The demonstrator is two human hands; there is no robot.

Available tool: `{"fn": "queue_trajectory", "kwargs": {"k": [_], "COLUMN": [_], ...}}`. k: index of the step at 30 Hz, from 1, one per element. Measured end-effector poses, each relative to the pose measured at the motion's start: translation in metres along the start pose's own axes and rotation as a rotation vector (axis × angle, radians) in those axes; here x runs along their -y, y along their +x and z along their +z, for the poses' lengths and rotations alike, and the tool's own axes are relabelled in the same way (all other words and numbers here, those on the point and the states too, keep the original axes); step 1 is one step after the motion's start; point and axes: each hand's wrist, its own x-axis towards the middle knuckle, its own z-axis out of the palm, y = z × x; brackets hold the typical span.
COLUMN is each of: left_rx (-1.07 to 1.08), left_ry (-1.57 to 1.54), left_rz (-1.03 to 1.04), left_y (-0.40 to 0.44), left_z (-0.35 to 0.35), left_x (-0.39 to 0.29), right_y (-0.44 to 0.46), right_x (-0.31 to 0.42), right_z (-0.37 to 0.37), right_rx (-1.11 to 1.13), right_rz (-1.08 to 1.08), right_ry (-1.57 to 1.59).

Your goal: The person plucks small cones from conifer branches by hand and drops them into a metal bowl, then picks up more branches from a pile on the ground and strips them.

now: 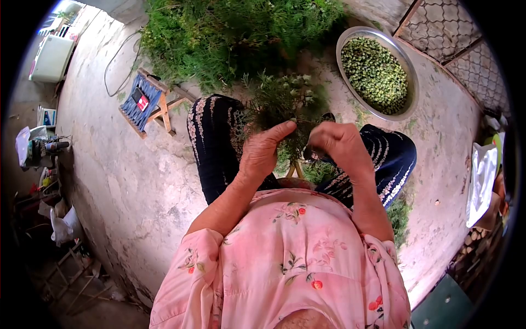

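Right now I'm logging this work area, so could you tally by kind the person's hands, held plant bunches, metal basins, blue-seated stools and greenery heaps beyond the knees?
Hands (left hand, right hand): 2
Held plant bunch: 1
Metal basin: 1
Blue-seated stool: 1
Greenery heap beyond the knees: 1
Total: 6

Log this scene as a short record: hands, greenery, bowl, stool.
Left hand: grips a leafy sprig
Right hand: beside the sprig; grip unclear
Green heap: on the floor, ahead
Metal bowl: right of the heap, holding small green pieces
Stool: at left, red-and-black item on its blue seat
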Motion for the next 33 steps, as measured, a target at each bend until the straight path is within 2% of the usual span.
{"fn": "queue_trajectory", "kwargs": {"k": [2,3,5,6,7,10,15,17,18,20,21,23,24,26,28,30,33], "left_rx": [-0.029,-0.065,-0.099,-0.031,0.037,0.042,0.011,-0.057,-0.056,-0.026,-0.013,-0.062,-0.055,-0.016,-0.030,-0.048,-0.013], "left_ry": [0.006,0.067,0.129,0.183,0.238,0.254,0.303,0.533,0.532,0.596,0.618,0.895,0.896,0.607,0.539,0.471,0.438], "left_rz": [-0.007,-0.040,-0.072,0.015,0.102,0.225,0.193,0.256,0.257,0.353,0.384,0.165,0.162,0.065,0.062,0.061,0.167], "left_y": [0.001,0.001,0.003,0.005,0.005,-0.002,-0.002,-0.001,0.001,0.003,0.001,-0.008,-0.007,-0.003,-0.006,-0.005,0.000], "left_z": [-0.004,-0.004,-0.006,-0.008,-0.007,0.003,-0.003,-0.009,-0.014,-0.021,-0.020,-0.006,-0.008,-0.013,-0.006,-0.003,-0.013], "left_x": [-0.001,-0.001,0.001,0.004,0.005,0.003,0.007,0.009,0.012,0.015,0.014,-0.002,0.001,0.008,0.004,0.004,0.009], "right_y": [0.005,-0.002,0.001,0.003,0.005,0.013,0.010,0.003,0.006,0.014,0.015,0.019,0.020,0.019,0.019,0.018,0.017], "right_x": [-0.007,0.000,-0.001,-0.001,-0.001,-0.012,-0.013,-0.003,-0.004,-0.008,-0.005,-0.007,-0.008,-0.002,0.000,0.001,0.001], "right_z": [-0.005,0.000,0.009,0.014,0.020,0.021,0.015,0.015,0.012,0.003,0.006,0.006,0.006,0.010,0.015,0.017,0.015], "right_rx": [0.082,-0.041,-0.075,-0.108,-0.077,-0.088,0.007,-0.003,-0.003,0.097,0.026,-0.026,-0.071,-0.063,-0.021,-0.037,-0.017], "right_rz": [-0.837,-0.756,-0.738,-0.721,-0.724,-0.740,-0.693,-0.058,-0.059,-0.081,-0.125,-0.145,-0.159,-0.163,-0.237,-0.236,-0.197], "right_ry": [-0.645,-0.698,-0.634,-0.570,-0.505,-0.488,-0.505,0.197,0.197,0.670,0.712,0.621,0.530,0.466,0.358,0.284,0.205]}}
